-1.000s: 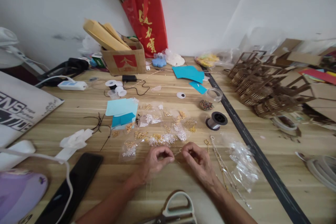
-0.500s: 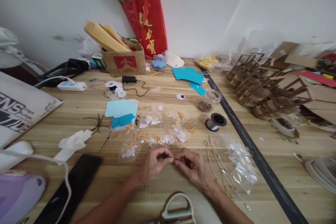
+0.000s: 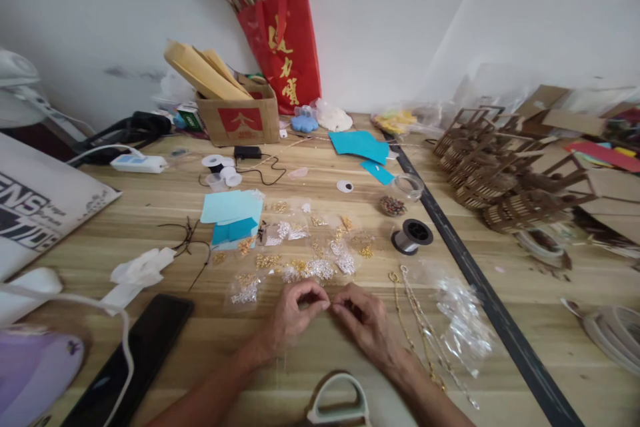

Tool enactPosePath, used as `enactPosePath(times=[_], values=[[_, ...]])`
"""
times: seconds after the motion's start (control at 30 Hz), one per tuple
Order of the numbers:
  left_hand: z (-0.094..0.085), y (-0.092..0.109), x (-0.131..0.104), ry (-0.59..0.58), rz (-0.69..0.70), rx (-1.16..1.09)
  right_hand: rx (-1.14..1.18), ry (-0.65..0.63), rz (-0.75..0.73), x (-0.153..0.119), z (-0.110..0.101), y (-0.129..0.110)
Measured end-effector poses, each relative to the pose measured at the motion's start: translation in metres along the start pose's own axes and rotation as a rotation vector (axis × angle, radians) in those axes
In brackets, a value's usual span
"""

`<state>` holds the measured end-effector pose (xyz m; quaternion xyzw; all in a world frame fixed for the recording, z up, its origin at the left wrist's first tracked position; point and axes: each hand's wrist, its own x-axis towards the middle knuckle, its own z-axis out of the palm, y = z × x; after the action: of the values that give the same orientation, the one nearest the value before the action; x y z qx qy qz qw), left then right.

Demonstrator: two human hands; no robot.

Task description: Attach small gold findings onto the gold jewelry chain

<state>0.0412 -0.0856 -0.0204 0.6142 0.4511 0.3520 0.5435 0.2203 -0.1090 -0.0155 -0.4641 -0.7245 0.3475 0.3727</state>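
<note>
Left hand [image 3: 294, 312], right hand [image 3: 369, 325], thumbs pressed to fingers, anything pinched unclear, red bag [image 3: 303, 33] at twelve o'clock, gold 力 [image 3: 286, 68]

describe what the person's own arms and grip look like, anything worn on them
The left grip and right grip are bare human hands, no gloves visible. The left forearm and right forearm show no sleeves, watch or bracelet. Rings are too hard to tell.

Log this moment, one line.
left hand: pinched; right hand: pinched; contents: too small to tell; gold and silver metal chains: on brown wooden table, beside right hand
</note>
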Motion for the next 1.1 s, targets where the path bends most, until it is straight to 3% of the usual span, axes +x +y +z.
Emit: enactPosePath(times=[0.6,0.83,0.97,1.1], values=[[-0.001,0.004,0.002,0.042,0.032,0.058,0.025,0.092,0.003,0.000,0.007,-0.003],[-0.006,0.005,0.004,0.220,-0.013,-0.008,0.020,0.132,-0.039,0.001,0.006,0.001],[-0.015,0.007,0.009,0.364,-0.056,-0.079,-0.006,0.169,-0.065,0.001,0.008,0.003],[-0.027,0.008,0.013,0.418,-0.034,-0.036,-0.043,0.177,-0.072,0.000,0.010,0.003]])
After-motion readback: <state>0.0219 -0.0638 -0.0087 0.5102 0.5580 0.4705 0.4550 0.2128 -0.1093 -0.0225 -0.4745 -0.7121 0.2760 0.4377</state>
